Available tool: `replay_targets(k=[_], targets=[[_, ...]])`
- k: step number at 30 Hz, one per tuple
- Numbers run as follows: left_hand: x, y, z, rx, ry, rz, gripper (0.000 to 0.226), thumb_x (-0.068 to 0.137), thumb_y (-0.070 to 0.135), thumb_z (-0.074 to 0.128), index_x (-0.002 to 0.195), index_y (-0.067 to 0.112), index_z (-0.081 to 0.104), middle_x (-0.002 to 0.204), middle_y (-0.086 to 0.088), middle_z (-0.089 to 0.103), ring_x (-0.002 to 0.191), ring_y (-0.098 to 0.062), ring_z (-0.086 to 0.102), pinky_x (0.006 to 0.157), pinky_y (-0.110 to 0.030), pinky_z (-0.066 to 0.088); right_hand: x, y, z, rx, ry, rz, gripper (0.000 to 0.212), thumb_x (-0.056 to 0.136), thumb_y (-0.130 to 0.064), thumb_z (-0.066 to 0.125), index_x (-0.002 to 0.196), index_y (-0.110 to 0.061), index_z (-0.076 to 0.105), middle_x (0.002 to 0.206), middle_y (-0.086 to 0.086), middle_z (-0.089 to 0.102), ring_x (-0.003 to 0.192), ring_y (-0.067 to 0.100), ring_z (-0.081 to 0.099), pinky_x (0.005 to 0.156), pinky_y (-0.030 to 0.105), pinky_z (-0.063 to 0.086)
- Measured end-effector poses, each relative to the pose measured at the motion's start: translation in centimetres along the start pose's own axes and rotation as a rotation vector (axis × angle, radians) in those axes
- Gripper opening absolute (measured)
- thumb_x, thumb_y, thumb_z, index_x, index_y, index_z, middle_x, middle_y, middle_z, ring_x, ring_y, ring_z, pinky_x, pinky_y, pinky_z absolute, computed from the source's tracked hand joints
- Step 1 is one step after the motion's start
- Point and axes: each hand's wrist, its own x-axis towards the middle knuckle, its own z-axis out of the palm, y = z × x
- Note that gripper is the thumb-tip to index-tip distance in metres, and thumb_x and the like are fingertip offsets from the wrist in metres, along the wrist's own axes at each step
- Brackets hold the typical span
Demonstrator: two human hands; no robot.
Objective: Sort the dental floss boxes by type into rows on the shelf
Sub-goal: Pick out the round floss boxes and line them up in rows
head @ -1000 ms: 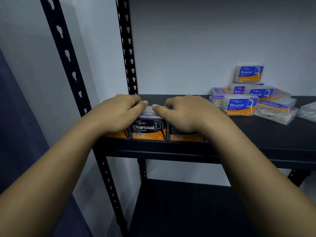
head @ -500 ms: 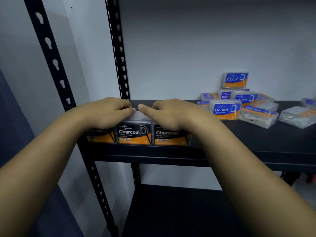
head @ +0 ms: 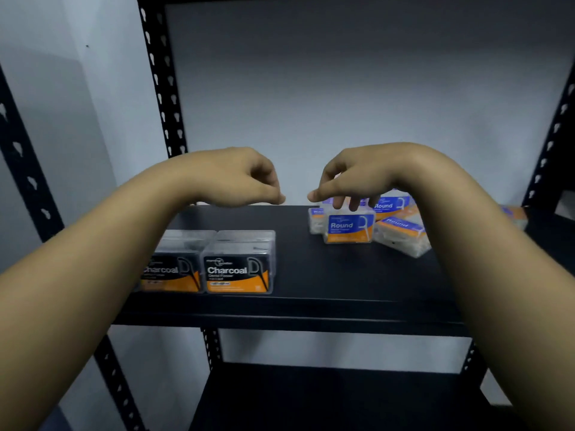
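Black-and-orange Charcoal floss boxes (head: 238,269) stand in a row at the front left of the black shelf (head: 342,281); my left forearm hides part of the row. A loose heap of blue-and-orange Round boxes (head: 348,228) lies at the back right, one upright in front. My left hand (head: 236,178) hovers above the shelf with fingers curled and nothing in it. My right hand (head: 357,178) hangs over the Round heap, fingers spread downward, fingertips at the top of the upright box.
Black perforated uprights (head: 161,98) frame the shelf on the left and right. A tilted Round box (head: 401,234) leans beside the heap, and another box (head: 516,214) lies further right. A lower black shelf (head: 311,399) sits beneath. Grey wall behind.
Both hands lifted off the Charcoal row. My right hand moved right to the Round heap; my left hand rose above the shelf. The view shifted, bringing the right upright into sight.
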Motion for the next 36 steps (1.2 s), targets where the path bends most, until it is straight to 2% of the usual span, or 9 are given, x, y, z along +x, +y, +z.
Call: replay_targets(k=[4,8,15,18,20,23,28,31,36], targets=[[2.5,4.7,0.9,0.079,-0.042,0.005,0.026,0.088,0.053,0.066,0.103,0.032,0.070,0.102,0.014,0.070,0.095,-0.009,0.065,0.092,-0.035,0.052,0.2,3.8,-1.2,-0.071,-0.004,0.053,0.038,0.091,-0.054,0.066,0.107,-0.020,0.068,0.094,-0.001,0.075,0.087,0.021,0.074,0.078,0.038,0.060],[4.3,8.5,2.4,0.137,-0.072,-0.009,0.031,0.087,0.057,0.066,0.106,0.033,0.068,0.112,0.012,0.068,0.098,-0.013,0.063,0.093,-0.036,0.052,0.2,7.1,-1.8,-0.135,-0.022,0.104,0.041,0.088,-0.054,0.071,0.107,-0.017,0.069,0.094,0.001,0.075,0.088,0.022,0.074,0.084,0.044,0.062],[10.5,13.2,5.1,0.205,-0.230,-0.095,0.069,0.065,0.059,0.085,0.125,0.037,0.059,0.128,0.013,0.062,0.109,-0.016,0.064,0.094,-0.035,0.052,0.7,12.2,-0.9,-0.172,-0.116,0.159,0.050,0.081,-0.053,0.078,0.108,-0.012,0.066,0.103,0.005,0.071,0.091,0.023,0.072,0.082,0.045,0.063],[13.2,13.7,6.5,0.259,-0.273,-0.172,0.073,0.053,0.053,0.091,0.118,0.037,0.062,0.126,0.010,0.063,0.110,-0.020,0.064,0.098,-0.043,0.055,1.0,13.7,-0.7,-0.197,-0.099,0.134,0.053,0.081,-0.055,0.077,0.108,-0.011,0.066,0.096,0.003,0.068,0.082,0.020,0.071,0.075,0.039,0.063],[13.9,13.4,7.7,0.239,-0.289,-0.206,0.068,0.056,0.044,0.094,0.116,0.033,0.063,0.123,0.007,0.064,0.107,-0.021,0.064,0.095,-0.043,0.057,1.1,14.5,-0.5,-0.216,-0.062,0.108,0.052,0.081,-0.060,0.074,0.101,-0.013,0.067,0.089,0.003,0.067,0.072,0.017,0.067,0.060,0.032,0.057],[14.0,12.6,9.8,0.198,-0.246,-0.217,0.064,0.059,0.040,0.094,0.114,0.027,0.064,0.114,0.006,0.063,0.098,-0.021,0.064,0.084,-0.035,0.057,1.3,15.7,0.3,-0.219,-0.007,0.059,0.056,0.075,-0.071,0.071,0.089,-0.018,0.067,0.089,0.003,0.069,0.069,0.017,0.063,0.057,0.028,0.047],[13.6,10.6,11.9,0.112,-0.116,-0.207,0.067,0.058,0.046,0.093,0.116,0.030,0.063,0.108,0.008,0.058,0.089,-0.015,0.059,0.069,-0.028,0.047,1.7,16.3,1.4,-0.229,0.043,0.008,0.061,0.066,-0.077,0.073,0.093,-0.023,0.068,0.092,-0.003,0.068,0.087,0.019,0.066,0.078,0.034,0.054],[13.4,9.7,12.0,0.045,-0.079,-0.223,0.068,0.056,0.050,0.094,0.113,0.034,0.062,0.104,0.014,0.056,0.084,-0.005,0.058,0.062,-0.023,0.042,1.7,16.2,1.4,-0.253,0.054,-0.006,0.058,0.068,-0.074,0.074,0.089,-0.021,0.066,0.090,-0.001,0.068,0.086,0.020,0.067,0.078,0.035,0.056],[13.3,9.2,12.1,-0.001,-0.059,-0.183,0.056,0.056,0.051,0.094,0.100,0.034,0.064,0.101,0.016,0.062,0.087,-0.008,0.062,0.067,-0.027,0.048,0.8,16.3,0.9,-0.193,0.017,-0.024,0.062,0.070,-0.061,0.084,0.112,-0.018,0.067,0.105,0.003,0.069,0.082,0.020,0.069,0.078,0.037,0.061]])
